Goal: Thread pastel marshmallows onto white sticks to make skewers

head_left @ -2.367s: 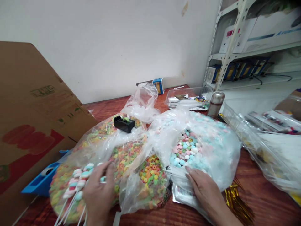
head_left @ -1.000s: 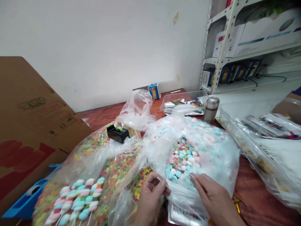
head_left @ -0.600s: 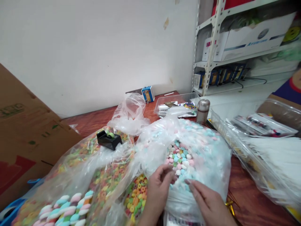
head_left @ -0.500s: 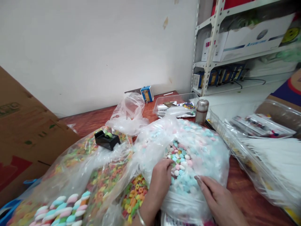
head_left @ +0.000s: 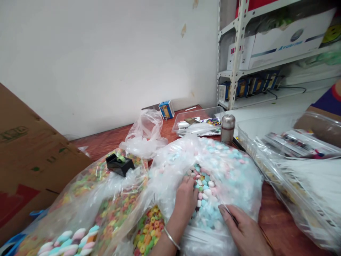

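A large clear plastic bag [head_left: 234, 177] full of pastel pink, blue and white candies lies before me, its mouth spread apart. Inside the opening, my left hand [head_left: 185, 199] rests on the loose candies [head_left: 205, 185] with bent fingers; its fingertips are partly hidden. At the right side of the opening is my right hand [head_left: 241, 225], thumb and fingers closed around something thin and dark that I cannot make out. Left of my left hand, another bag shows colourful ring-shaped pieces [head_left: 150, 225]. Twisted pastel marshmallows [head_left: 71, 241] lie at the lower left.
A black tape dispenser [head_left: 119, 164] sits on the ring bags. Behind are a crumpled plastic bag [head_left: 145, 137], a shallow clear tray [head_left: 178, 122] and a metal-topped shaker [head_left: 227, 128]. A cardboard box [head_left: 39, 170] flanks the left; a clear bin [head_left: 266, 170] flanks the right.
My left hand has moved slightly further into the bag's opening, its fingers more bent. My right hand has stayed near the opening's right side, and a thin dark item now shows in it.
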Available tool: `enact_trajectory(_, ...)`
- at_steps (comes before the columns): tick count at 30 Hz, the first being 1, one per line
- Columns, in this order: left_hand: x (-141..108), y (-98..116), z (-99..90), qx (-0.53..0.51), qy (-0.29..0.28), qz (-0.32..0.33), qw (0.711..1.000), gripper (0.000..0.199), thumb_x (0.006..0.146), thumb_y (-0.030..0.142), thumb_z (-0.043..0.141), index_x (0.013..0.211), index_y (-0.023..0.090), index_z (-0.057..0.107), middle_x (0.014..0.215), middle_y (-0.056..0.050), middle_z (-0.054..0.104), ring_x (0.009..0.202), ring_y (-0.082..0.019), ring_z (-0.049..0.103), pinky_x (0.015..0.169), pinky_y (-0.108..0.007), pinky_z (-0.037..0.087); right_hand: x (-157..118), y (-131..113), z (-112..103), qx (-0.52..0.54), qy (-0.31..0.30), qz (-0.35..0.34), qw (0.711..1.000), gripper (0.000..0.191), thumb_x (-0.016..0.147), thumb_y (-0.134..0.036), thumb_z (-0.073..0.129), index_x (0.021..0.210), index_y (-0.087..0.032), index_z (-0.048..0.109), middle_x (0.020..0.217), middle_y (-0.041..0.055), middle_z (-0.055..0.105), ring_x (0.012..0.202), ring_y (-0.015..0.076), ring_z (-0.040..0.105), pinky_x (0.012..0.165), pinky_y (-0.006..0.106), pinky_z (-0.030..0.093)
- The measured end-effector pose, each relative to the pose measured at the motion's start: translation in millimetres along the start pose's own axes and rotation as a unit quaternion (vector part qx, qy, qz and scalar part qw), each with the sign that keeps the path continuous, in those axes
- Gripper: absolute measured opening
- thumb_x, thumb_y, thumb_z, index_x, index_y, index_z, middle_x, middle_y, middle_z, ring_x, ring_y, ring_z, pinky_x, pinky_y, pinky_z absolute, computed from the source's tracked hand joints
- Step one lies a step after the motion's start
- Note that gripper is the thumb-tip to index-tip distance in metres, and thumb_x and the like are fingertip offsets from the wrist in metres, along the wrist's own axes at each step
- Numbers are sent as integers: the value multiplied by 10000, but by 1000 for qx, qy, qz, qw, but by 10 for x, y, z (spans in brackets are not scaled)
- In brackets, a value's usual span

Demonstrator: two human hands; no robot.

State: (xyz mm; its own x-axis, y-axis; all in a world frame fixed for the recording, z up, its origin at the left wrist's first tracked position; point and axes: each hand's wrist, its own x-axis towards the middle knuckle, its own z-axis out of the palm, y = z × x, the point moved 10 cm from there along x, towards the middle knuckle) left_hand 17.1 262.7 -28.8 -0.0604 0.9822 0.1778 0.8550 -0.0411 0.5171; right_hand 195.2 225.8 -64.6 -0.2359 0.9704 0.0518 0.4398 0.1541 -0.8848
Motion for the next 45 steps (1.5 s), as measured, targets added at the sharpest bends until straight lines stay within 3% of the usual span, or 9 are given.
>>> enact_trajectory(6,145,-71,-301,-144,71,-67,985,134,820,217,571,949,198,603,871,-24,656,737,-165,610,705,-287,469,-21,24,-24,26,11,18,999,412,936,-528,414,778,-222,641,732,3,639,736,193,601,660,242,437)
enact_trajectory(14,-36,-140,67,-335,19,-161,928,253,779,209,580,1014,185,672,570,38,626,442,-111,556,452,-204,434,-14,11,-89,29,0,7,1000,380,936,-489,430,947,-198,674,876,44,707,856,218,655,731,265,493)
enact_trajectory(19,-418,-340,87,-420,71,-226,876,271,758,245,634,1014,153,625,706,3,672,505,-122,609,481,-228,500,28,-344,-213,-43,29,-41,998,367,964,-397,359,975,-195,665,943,56,708,919,201,654,775,263,495)
enact_trajectory(25,-782,-526,-33,-481,119,-250,832,275,787,229,636,1045,141,597,971,-72,678,758,-145,689,707,-266,561,287,-853,199,-145,-25,-104,984,219,903,-249,459,791,-213,644,820,27,681,817,180,623,711,246,417)
enact_trajectory(29,-915,-645,-49,-531,127,-264,795,315,765,223,687,1057,134,609,944,-70,690,737,-143,688,698,-262,562,352,-728,544,-226,-23,-93,969,112,805,-118,545,761,-177,628,831,68,661,750,183,621,622,245,363)
enact_trajectory(32,-987,-701,-33,-572,123,-289,757,355,718,215,750,1050,139,648,910,-52,707,705,-130,678,666,-235,557,338,-617,618,-253,-5,-85,964,152,797,-55,508,778,-162,614,856,92,650,715,189,624,597,256,357)
enact_trajectory(36,-1043,-594,32,-623,82,-308,715,353,685,190,791,1022,136,700,913,-68,720,697,-128,680,662,-221,558,250,-691,514,-228,15,-103,968,85,844,-177,531,776,-195,579,779,31,628,743,189,618,637,257,418)
enact_trajectory(40,-1073,-362,133,-691,43,-298,657,331,653,194,816,973,152,740,975,-94,738,794,-168,694,738,-259,563,-12,-860,442,-179,19,-142,973,156,908,-250,452,958,-204,592,894,37,648,826,181,627,715,271,484)
enact_trajectory(45,-1109,-198,135,-687,26,-277,671,372,662,231,799,1026,171,747,972,-82,753,846,-190,686,762,-269,534,-347,-1023,450,-102,-12,-197,975,278,950,-237,397,1167,-212,569,1053,72,638,979,189,610,829,297,489)
